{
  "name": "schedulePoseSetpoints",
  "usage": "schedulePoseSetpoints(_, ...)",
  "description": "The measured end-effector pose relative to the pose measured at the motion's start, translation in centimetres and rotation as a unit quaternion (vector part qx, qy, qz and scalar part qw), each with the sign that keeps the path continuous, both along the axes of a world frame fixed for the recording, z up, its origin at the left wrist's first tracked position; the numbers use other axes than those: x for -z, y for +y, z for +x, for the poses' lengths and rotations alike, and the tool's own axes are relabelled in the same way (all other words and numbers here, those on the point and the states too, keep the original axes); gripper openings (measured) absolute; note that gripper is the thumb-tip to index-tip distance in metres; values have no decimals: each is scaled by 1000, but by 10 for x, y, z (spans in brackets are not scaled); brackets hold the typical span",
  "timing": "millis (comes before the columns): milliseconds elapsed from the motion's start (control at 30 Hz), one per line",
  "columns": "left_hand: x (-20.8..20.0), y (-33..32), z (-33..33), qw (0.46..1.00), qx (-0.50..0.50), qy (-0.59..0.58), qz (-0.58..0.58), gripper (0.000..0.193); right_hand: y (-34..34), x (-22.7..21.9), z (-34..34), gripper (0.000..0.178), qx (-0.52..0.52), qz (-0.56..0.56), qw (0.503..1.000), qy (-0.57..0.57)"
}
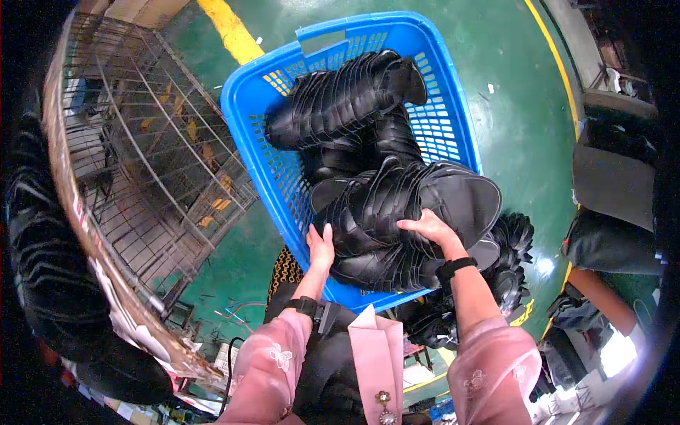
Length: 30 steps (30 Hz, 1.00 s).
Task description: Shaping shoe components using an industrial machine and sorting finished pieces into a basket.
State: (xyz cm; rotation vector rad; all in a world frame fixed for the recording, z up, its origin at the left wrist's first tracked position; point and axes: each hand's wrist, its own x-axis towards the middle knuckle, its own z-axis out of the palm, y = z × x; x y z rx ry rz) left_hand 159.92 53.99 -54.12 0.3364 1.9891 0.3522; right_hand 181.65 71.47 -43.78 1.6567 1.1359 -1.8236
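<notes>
A blue plastic basket (230,106) holds several nested stacks of black, strappy pieces that look like shoe uppers. The nearest stack of black shoe uppers (368,205) lies across the basket's near end, between my two hands. My left hand (321,248) presses its fingers against the stack's left end. At the right end, my right hand (433,232) grips the stack, thumb on top and the other fingers mostly hidden beneath it. Farther back lies another stack of shoe uppers (333,99), with more pieces under it.
A wire rack (163,134) stands left of the basket. Black bundles (57,276) rest at the far left edge, and more black pieces (513,248) sit outside the basket at right. The green floor (510,134) has a yellow line (230,28).
</notes>
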Motion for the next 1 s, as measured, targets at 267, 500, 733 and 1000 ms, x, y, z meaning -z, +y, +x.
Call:
schedulePoseSetpoints(267,-9,10,8,868,410,273,66,47,-1,36,20,90,18,-3,1000,-4)
schedulePoseSetpoints(500,38,10,-16,766,574,288,3,41,-1,69,3,74,25,30,999,-38)
schedulePoseSetpoints(733,41,6,-9,741,599,302,22,40,0,67,14,57,47,61,996,-42)
schedulePoseSetpoints(1000,-7,30,-27,810,502,260,155,36,-13,74,22,53,104,128,986,31)
